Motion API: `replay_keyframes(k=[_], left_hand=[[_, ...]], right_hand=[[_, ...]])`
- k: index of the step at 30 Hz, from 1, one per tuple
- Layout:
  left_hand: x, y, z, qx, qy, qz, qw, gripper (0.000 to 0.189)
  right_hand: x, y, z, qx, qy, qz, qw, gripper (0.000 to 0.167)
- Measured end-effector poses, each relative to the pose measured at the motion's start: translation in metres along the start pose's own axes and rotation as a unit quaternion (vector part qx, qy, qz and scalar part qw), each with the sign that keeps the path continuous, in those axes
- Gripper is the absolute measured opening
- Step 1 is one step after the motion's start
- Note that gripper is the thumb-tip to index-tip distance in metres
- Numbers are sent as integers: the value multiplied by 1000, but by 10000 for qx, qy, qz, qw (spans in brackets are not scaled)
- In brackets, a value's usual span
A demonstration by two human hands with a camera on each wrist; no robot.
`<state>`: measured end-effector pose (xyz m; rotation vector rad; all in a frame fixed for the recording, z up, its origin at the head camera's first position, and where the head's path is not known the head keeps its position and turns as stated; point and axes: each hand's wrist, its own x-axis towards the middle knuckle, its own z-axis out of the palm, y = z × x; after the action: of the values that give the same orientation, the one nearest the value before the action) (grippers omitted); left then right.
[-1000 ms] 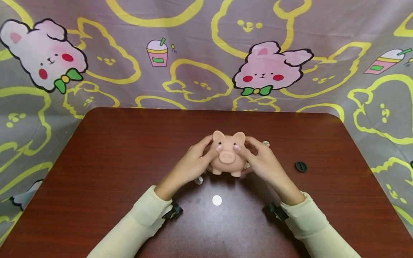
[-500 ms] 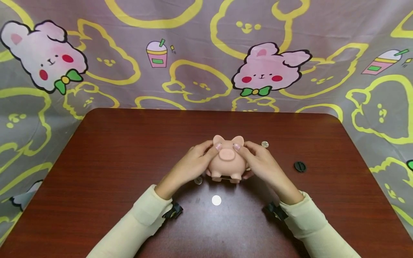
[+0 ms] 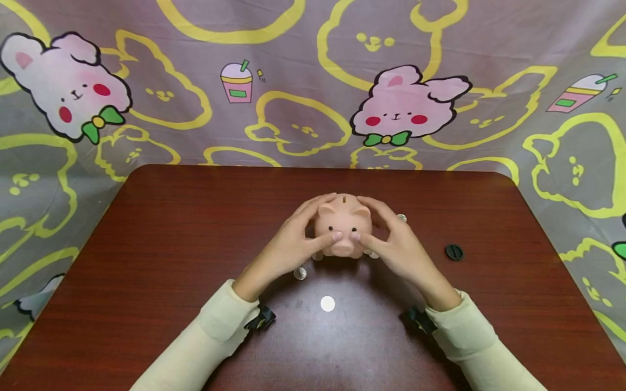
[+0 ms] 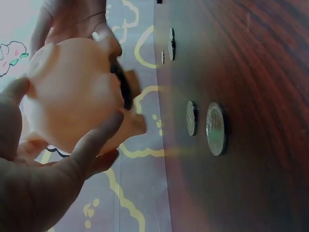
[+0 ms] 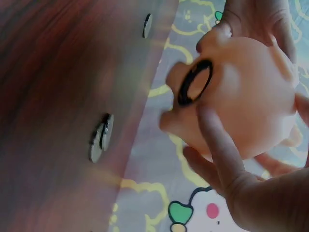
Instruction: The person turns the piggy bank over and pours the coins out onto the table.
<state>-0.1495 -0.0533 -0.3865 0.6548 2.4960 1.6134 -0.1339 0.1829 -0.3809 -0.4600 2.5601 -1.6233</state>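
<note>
A pink piggy bank [image 3: 343, 217] is held off the table between both hands. In the head view its snout dips toward me, and the coin slot [image 3: 344, 199] shows on top. My left hand [image 3: 292, 236] grips one side, thumb on the face. Mirroring it, my right hand [image 3: 402, 243] grips the other side. A black-rimmed round hole [image 5: 196, 82] in the belly is visible in the right wrist view. Silver coins lie on the tabletop below: one coin [image 3: 300, 273] by my left wrist, another [image 3: 401, 218] beyond my right hand, and overlapping coins [image 5: 101, 138] beneath the bank.
On the right of the brown table [image 3: 186, 244] lies a black round plug [image 3: 455, 252]. A bright white round spot [image 3: 327, 303], perhaps a lamp reflection, shows in front of the hands. Behind the table hangs a cartoon-printed cloth [image 3: 293, 70].
The piggy bank first tipped back, snout up with its feet showing, then rocked forward so that its top and slot face me. Both hands kept hold of it.
</note>
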Motion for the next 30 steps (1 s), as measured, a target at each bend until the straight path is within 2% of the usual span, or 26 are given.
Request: replay_keyframes(k=[3,5,7,9,12,14,16,17,19,23,25,27,30], left_hand=[[0,-1,-1,8,7,267,9996,88],[-1,-2,-1,47,18,455,9990,99],[-1,-4,-2,60,7,638,9979,108],[-2,-6,-3,-12,-24,730,9973,113],[-2,-7,-3,-61,-72,812,9967,117],[-1,-7,-3,-47,-82,828,9965,117],[-1,-8,-3,-31,-82,821,9966,116],[-1,-8,-3,-28,-78,828,9965,116],[-1,-8,-3,-28,-46,853,9963,115],[-1,-8,-2,-208,164,923,9954,109],[-1,-8,-1,-483,271,929,9941,104],[-1,-7,0,-773,341,934,9920,100],[-1,-6,0,-890,448,922,9907,96]], right_hand=[[-2,-3,2,-322,144,-900,9953,69],[-4,-6,5,-679,240,-1499,9861,69],[-5,-8,8,-1173,363,-2072,9706,67],[-7,-10,10,-1767,562,-2554,9489,67],[-7,-12,14,-2264,818,-3036,9219,67],[-7,-13,15,-2344,912,-3215,9129,67],[-7,-13,16,-2362,952,-3285,9095,67],[-6,-13,16,-2361,961,-3280,9096,67],[-6,-13,16,-2202,917,-3113,9199,66],[-6,-10,15,-1269,867,-2368,9593,68],[-6,-10,14,-728,919,-1980,9732,71],[-6,-10,14,-283,973,-1670,9807,74],[-6,-11,15,188,1002,-1374,9853,76]])
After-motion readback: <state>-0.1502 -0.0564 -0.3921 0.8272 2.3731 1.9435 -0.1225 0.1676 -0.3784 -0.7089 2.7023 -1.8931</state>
